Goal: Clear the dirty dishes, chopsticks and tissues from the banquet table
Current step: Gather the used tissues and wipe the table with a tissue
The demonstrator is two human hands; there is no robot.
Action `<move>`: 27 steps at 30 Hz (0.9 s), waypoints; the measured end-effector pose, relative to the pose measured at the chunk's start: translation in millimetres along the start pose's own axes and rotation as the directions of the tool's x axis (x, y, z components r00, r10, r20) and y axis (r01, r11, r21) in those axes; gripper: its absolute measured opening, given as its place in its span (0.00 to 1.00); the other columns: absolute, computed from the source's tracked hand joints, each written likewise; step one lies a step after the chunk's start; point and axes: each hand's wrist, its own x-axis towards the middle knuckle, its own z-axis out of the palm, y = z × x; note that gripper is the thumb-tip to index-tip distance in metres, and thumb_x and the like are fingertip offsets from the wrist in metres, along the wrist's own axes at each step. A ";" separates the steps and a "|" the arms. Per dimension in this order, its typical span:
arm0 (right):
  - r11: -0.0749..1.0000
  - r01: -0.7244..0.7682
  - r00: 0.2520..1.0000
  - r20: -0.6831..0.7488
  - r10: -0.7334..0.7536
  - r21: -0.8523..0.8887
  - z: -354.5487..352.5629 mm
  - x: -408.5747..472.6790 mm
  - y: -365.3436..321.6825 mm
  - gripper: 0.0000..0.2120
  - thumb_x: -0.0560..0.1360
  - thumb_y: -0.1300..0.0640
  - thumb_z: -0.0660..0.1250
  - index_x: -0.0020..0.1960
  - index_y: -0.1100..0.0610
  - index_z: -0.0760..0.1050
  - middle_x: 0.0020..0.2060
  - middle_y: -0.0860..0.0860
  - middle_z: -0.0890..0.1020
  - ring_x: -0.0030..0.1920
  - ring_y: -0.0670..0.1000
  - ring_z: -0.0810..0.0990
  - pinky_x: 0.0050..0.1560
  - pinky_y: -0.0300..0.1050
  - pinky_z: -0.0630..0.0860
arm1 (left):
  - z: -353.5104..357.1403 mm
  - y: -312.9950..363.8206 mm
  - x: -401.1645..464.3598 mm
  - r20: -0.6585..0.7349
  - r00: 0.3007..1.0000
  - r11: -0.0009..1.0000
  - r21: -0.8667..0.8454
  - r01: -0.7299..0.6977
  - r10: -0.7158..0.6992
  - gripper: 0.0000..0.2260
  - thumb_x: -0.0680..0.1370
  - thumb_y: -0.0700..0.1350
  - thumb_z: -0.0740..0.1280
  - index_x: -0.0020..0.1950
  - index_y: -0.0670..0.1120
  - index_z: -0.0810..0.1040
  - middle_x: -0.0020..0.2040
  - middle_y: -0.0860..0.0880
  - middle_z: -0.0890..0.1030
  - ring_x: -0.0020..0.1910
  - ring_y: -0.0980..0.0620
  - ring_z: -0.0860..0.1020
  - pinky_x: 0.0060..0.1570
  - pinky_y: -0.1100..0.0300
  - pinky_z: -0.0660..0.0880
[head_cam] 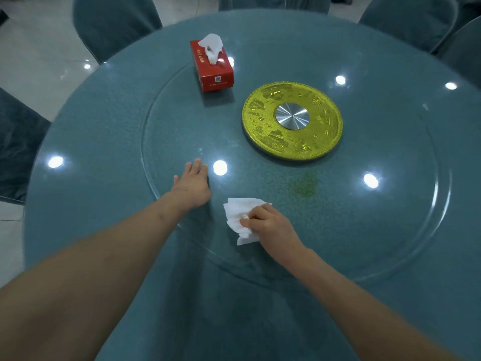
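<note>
A white tissue point(238, 217) lies crumpled on the glass turntable point(390, 217) near its front edge. My right hand point(268, 222) grips it with curled fingers and holds it against the glass. My left hand point(194, 185) rests flat on the turntable to the left, fingers straight, holding nothing. A red tissue box point(212, 71) with a white tissue sticking out of its top stands at the back left of the turntable. No dishes or chopsticks are in view.
A gold disc with a silver hub point(292, 121) sits at the turntable's centre. A faint yellowish smear point(304, 185) marks the glass right of my hand. The round table point(78, 152) has a teal cloth. Teal-covered chairs point(112, 19) surround it.
</note>
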 end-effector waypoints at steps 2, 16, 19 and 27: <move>0.998 0.046 0.999 -0.024 -0.047 -0.040 -3.8 -4.4 3.9 0.14 0.64 0.62 0.83 0.47 0.53 0.86 0.43 0.48 0.81 0.45 0.54 0.78 0.39 0.47 0.77 | -2.4 7.0 -1.7 -0.038 0.999 0.999 -0.039 0.008 -0.010 0.30 0.80 0.38 0.56 0.83 0.44 0.53 0.84 0.44 0.45 0.83 0.43 0.46 0.78 0.38 0.51; 0.975 -0.214 0.963 -0.182 0.201 -0.054 -15.2 -49.9 -3.9 0.10 0.79 0.52 0.65 0.56 0.52 0.83 0.62 0.51 0.79 0.58 0.55 0.77 0.49 0.48 0.78 | 54.3 57.3 -46.3 -0.301 0.943 0.975 -0.125 -0.186 0.141 0.30 0.76 0.33 0.58 0.78 0.49 0.69 0.79 0.47 0.65 0.76 0.44 0.62 0.72 0.51 0.66; 0.967 -0.241 0.952 -0.215 0.219 -0.084 -7.5 -53.2 -13.7 0.11 0.77 0.50 0.72 0.57 0.53 0.83 0.59 0.50 0.81 0.55 0.54 0.77 0.48 0.46 0.78 | 59.2 63.3 -48.3 -0.313 0.941 0.977 -0.120 -0.174 0.129 0.30 0.76 0.34 0.59 0.78 0.49 0.69 0.79 0.46 0.65 0.77 0.44 0.60 0.73 0.50 0.65; 0.975 -0.187 0.950 -0.274 0.148 -0.120 -0.3 -38.1 4.1 0.09 0.72 0.69 0.72 0.48 0.57 0.83 0.46 0.49 0.83 0.47 0.54 0.77 0.44 0.48 0.76 | 71.3 72.1 -43.0 -0.294 0.945 0.980 -0.091 -0.177 0.143 0.28 0.76 0.36 0.63 0.77 0.50 0.71 0.81 0.44 0.62 0.76 0.41 0.60 0.77 0.48 0.59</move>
